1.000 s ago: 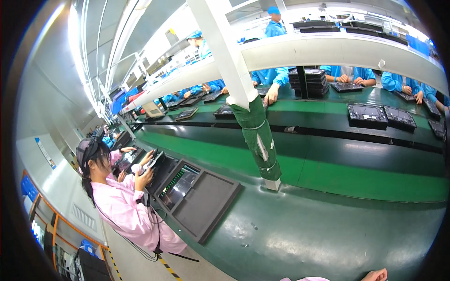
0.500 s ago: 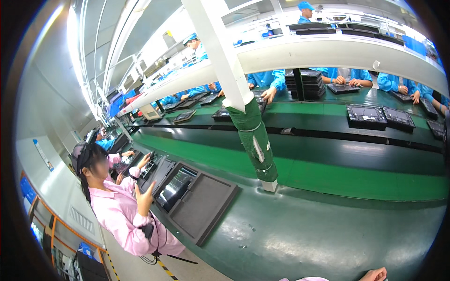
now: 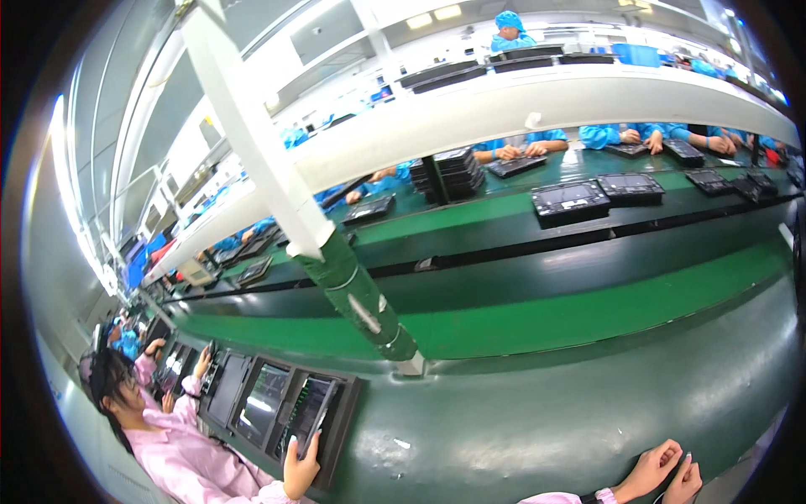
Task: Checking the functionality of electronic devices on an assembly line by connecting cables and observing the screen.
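My left hand (image 3: 648, 472) is at the lower right, above the near edge of the green worktable (image 3: 520, 412), with a pink sleeve and a black wristband behind it. Its fingers are curled inward, and whatever they may hold is hidden. Close beside it on the right, my right hand (image 3: 685, 480) points upward with its fingers pressed together. A dark narrow gap or strip shows between the two hands; I cannot make out what it is.
At the left, a co-worker in pink (image 3: 180, 462) grips a flat dark panel (image 3: 315, 407) over a black foam tray (image 3: 348, 403). A green-wrapped post (image 3: 361, 298) rises from the table. Beyond the green conveyor strip (image 3: 537, 311), black flat devices (image 3: 571, 202) lie before people in blue.
My view has swung to the right. Both my hands now show at the lower right, where only one showed before. The co-worker's near hand, raised and empty before, now grips the panel.
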### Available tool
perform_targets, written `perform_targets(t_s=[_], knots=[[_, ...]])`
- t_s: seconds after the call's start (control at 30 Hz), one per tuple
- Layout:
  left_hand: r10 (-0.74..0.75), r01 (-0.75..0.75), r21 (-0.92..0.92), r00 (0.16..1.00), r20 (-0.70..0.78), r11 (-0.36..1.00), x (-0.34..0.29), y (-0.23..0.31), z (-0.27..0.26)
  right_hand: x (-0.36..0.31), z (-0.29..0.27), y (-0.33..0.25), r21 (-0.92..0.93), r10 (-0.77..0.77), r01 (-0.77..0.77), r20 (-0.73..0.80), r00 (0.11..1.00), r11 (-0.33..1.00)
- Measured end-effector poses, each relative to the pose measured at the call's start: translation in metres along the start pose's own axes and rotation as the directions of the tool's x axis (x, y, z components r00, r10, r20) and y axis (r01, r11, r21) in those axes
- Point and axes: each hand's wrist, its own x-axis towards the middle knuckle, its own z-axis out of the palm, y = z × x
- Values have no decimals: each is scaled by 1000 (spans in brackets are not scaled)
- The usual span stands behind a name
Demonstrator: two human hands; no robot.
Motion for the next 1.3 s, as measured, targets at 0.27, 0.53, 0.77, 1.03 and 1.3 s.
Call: perform_targets(t_s=[0.27, 0.53, 0.77, 1.03, 1.3], knots=[[-55, 54, 11, 987, 153, 998, 5, -47, 8, -3, 24, 53, 59, -33, 38, -86, 996, 997], [11, -8, -24, 995, 103, 1000, 4, -49, 11, -2, 17, 36, 53, 19, -15, -73, 997, 998], [-15, 9, 47, 993, 114, 999, 2, -53, 18, 1, 7, 30, 17, 27, -25, -107, 994, 1000], [-2, 3, -18, 996, 86, 1000, 4, -67, 17, 1, 5, 20, 20, 49, -46, -143, 989, 999], [-36, 34, 26, 996, 79, 999, 6, -55, 15, 5, 4, 13, 10, 40, -39, -137, 990, 999]])
